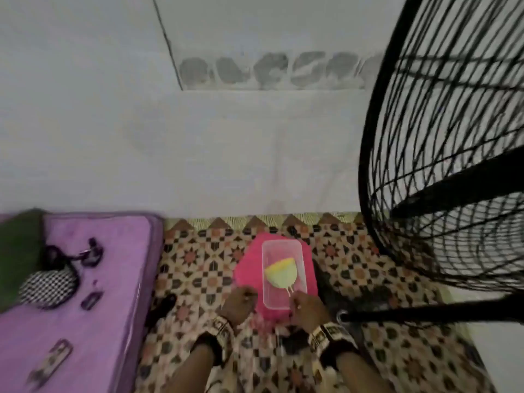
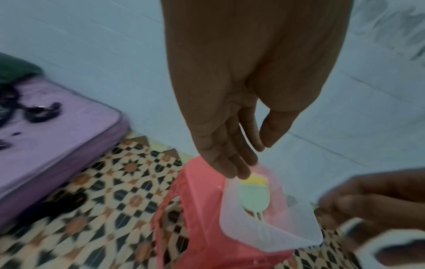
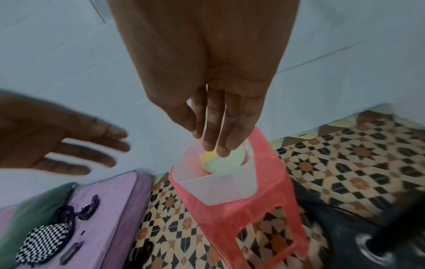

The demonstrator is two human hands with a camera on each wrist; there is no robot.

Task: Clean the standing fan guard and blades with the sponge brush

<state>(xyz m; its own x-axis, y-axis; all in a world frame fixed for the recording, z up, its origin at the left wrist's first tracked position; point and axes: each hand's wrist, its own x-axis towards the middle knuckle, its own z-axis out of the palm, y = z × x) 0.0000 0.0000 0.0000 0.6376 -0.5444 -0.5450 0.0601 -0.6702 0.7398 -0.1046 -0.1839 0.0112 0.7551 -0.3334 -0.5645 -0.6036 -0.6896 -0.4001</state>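
The sponge brush (image 1: pixel 281 272) lay in a clear tub (image 1: pixel 301 252) on the pink stool (image 1: pixel 246 266), beside the fan guard (image 1: pixel 442 143). Your right hand (image 1: pixel 307 306) reached for its handle, fingers straight and together; your left hand (image 1: pixel 238 303) hovered beside the tub, fingers spread, holding nothing.

The light is dim, flat and bluish in all my views, with no hard shadows or glare; the head view is soft, its fan guard (image 1: pixel 453 137) bowed at the right edge; my right hand (image 2: pixel 372 205) smears at the left wrist view's lower right; my left hand (image 3: pixel 57 138) blurs in the right wrist view.
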